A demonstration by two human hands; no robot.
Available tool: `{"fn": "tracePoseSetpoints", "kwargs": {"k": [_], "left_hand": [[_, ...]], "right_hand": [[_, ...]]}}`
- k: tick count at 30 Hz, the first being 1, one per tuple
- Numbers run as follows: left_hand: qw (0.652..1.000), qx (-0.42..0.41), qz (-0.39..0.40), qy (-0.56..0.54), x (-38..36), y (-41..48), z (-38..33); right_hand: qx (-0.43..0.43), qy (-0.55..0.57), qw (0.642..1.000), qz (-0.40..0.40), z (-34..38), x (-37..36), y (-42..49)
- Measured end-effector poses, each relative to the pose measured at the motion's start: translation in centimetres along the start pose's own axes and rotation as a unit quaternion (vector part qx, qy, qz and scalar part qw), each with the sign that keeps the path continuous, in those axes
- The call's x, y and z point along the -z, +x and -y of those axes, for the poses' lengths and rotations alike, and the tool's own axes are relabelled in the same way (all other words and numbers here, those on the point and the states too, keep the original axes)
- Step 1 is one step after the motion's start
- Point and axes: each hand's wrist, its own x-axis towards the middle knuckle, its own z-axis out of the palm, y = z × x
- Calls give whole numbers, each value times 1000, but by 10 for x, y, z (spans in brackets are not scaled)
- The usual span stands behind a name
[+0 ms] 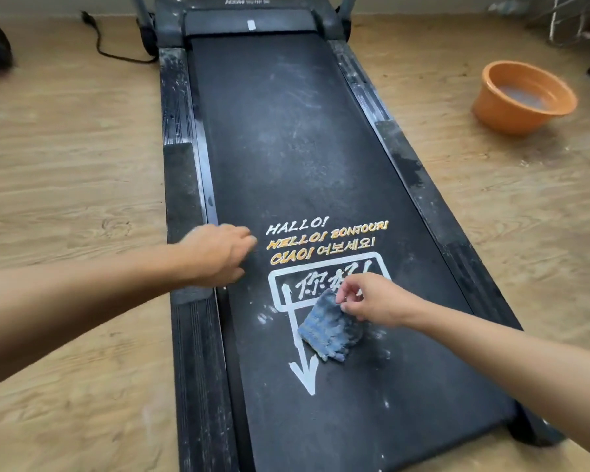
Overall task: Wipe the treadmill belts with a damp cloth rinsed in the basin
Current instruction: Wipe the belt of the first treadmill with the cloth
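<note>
A black treadmill belt (297,141), dusty with pale smears, runs from the bottom of the head view up to the motor cover. White and orange greetings and a white arrow are printed on it. A folded blue-grey cloth (327,330) lies on the belt over the arrow. My right hand (372,299) pinches the cloth's upper corner with fingertips. My left hand (218,255) is over the belt's left edge, fingers curled, holding nothing I can see. An orange basin (491,107) with cloudy water stands on the floor to the right.
Dusty black side rails (179,137) flank the belt. A black power cable (99,46) trails on the wooden floor at the upper left. A dark object sits at the far left edge, and clutter at the upper right corner.
</note>
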Motion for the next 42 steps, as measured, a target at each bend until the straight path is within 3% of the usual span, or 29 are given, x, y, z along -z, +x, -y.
{"fn": "tracePoseSetpoints", "kwargs": {"k": [3, 7, 11, 17, 21, 26, 32, 37, 39, 42], "left_hand": [[986, -143, -57, -64, 6, -7, -51], [951, -271, -91, -118, -15, -7, -98], [934, -236, -72, -260, -37, -10, -138], [937, -220, -107, -249, -60, 3, -139], [905, -261, -228, -246, -60, 6, -132], [920, -306, -200, -142, -77, 2, -113], [925, -273, -235, -124, -72, 2, -126], [920, -282, -265, -67, -58, 14, -134], [919, -269, -270, -99, -55, 15, -134], [915, -229, -231, -237, -53, 11, -132]], "right_hand": [[-14, 59, 998, 20, 3, -3, -11], [-2, 35, 999, 4, -2, -19, -12], [19, 68, 997, -11, -3, -31, -4], [-8, 126, 992, -22, -9, -36, 1], [-48, 207, 977, -25, -17, -36, 2], [-94, 298, 949, -23, -18, -30, 1], [-93, 264, 959, -36, -16, -30, 4], [-51, 151, 985, -68, -14, -24, 8], [-44, 130, 987, -81, -14, -20, 6], [-20, 85, 993, -77, -13, -14, 0]]}}
